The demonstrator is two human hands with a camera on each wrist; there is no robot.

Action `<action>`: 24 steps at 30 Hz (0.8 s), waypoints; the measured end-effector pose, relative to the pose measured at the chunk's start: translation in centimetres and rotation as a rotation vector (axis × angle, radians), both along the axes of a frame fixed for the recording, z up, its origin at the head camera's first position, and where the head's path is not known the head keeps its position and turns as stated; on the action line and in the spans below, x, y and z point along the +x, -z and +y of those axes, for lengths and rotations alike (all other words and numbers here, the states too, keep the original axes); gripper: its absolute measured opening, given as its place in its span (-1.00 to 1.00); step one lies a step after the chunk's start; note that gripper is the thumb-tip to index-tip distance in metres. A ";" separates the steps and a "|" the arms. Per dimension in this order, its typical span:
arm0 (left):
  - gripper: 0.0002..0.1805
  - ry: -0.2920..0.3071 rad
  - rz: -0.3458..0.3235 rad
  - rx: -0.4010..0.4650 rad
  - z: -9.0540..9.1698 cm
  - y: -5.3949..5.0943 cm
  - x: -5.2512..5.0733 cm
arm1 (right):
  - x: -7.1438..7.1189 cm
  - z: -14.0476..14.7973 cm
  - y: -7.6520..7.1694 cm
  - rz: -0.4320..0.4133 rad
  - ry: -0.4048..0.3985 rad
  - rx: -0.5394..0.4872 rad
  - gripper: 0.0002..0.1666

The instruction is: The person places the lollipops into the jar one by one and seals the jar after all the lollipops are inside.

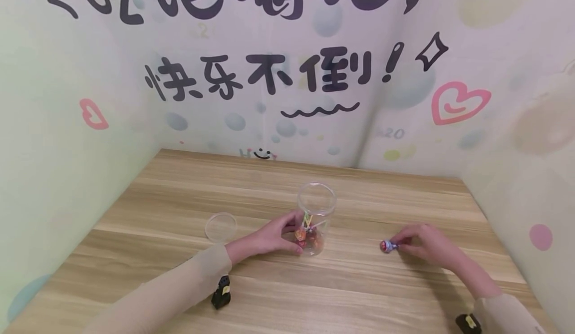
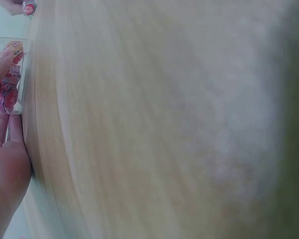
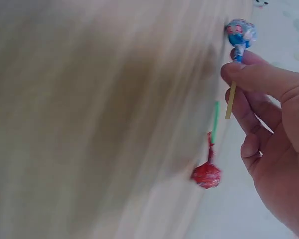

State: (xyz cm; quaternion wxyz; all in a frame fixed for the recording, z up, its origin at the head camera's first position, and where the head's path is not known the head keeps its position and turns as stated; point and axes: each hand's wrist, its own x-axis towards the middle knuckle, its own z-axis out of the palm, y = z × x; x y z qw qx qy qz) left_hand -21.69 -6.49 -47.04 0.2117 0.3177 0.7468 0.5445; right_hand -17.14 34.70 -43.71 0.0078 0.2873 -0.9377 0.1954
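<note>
A clear plastic jar (image 1: 325, 213) stands upright on the table, holding several wrapped lollipops (image 1: 314, 241) with their sticks pointing up. My left hand (image 1: 266, 236) holds the jar from its left side, the thumb at the front; the left wrist view has fingers against its base. Further right, my right hand (image 1: 424, 244) pinches a blue-wrapped lollipop (image 3: 241, 34) just below its head, its pale yellow stick (image 3: 230, 102) hanging under the fingertips. A red-wrapped lollipop (image 3: 207, 175) with a green stick lies close by in the right wrist view; the head view does not show it.
Left of the jar, a clear round lid (image 1: 221, 227) lies flat on the wooden table (image 1: 287, 294). A printed wall (image 1: 265, 134) rises along the table's back edge, and side walls flank it. Each wrist carries a black device (image 1: 221, 293).
</note>
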 end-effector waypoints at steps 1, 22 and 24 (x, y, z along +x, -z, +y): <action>-0.23 -0.002 -0.003 -0.001 0.0 0.0 0.0 | -0.1 -0.1 -0.2 -0.013 -0.008 0.005 -0.72; -0.17 -0.004 -0.008 -0.008 0.0 -0.1 0.1 | -4.6 -7.3 -12.3 0.009 -0.042 -0.051 -0.70; -0.19 -0.005 -0.007 -0.007 0.0 -0.1 0.1 | -4.9 -8.0 -13.3 -0.001 -0.045 -0.048 -0.70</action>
